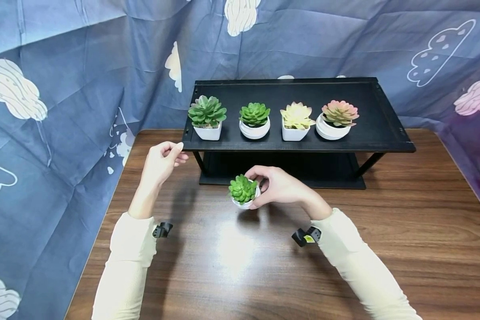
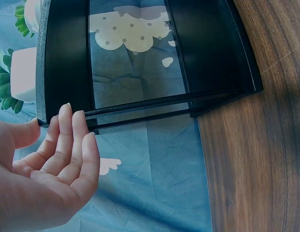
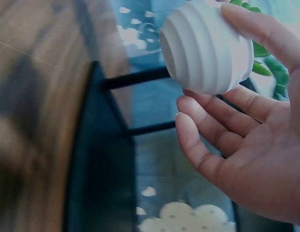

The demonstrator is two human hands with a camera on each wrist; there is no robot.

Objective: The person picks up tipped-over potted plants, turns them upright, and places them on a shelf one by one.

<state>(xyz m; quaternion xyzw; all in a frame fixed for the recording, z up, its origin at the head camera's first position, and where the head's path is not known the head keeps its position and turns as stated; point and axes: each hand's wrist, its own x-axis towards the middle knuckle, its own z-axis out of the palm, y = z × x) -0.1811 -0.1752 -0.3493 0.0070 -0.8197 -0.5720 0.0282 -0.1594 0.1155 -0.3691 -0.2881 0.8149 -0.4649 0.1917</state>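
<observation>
My right hand [image 1: 278, 186] grips a small potted succulent [image 1: 242, 188] with green leaves, held in front of the shelf's lower board. Its ribbed white pot [image 3: 203, 48] lies between thumb and fingers in the right wrist view, tilted there. At the front left corner of the black two-tier shelf [image 1: 292, 146], my left hand [image 1: 162, 161] pinches the top board's edge. The left wrist view shows the thumb on the upper side and the fingertips [image 2: 66, 111] under the board.
Along the top board stand a dark green succulent [image 1: 207, 115], a green one [image 1: 254, 120], a pale yellow one [image 1: 296, 121] and a pink-tipped one [image 1: 338, 119], all in white pots. The shelf stands on a wooden table [image 1: 416, 231]. Behind hangs a blue cloud-patterned cloth [image 1: 304, 35].
</observation>
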